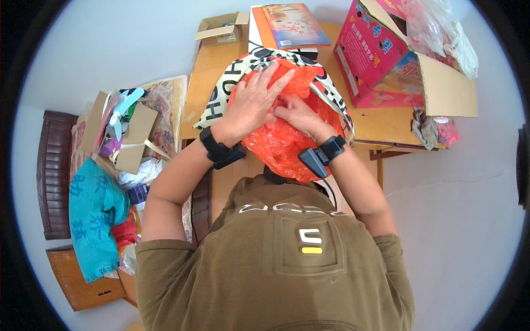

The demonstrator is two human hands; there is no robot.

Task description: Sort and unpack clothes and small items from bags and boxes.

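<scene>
A crumpled red plastic bag (273,145) lies over a cream cloth bag (219,89) printed with black letters and touches of red. My left hand (258,95) rests palm down on the red plastic, fingers spread towards the far side. Close beside it, my right hand (300,116) has its fingers curled into the plastic, its thumb and fingertips gathered on a fold. The left hand's thumb side meets the right fingertips. Whatever the red bag contains is hidden.
Both bags lie on a wooden table (379,126). Behind them are books (296,25) and a small open carton (221,33). A large pink carton (372,53) stands right, plastic bags (439,33) at its top. At left are a filled carton (136,136) and a teal bag (97,215).
</scene>
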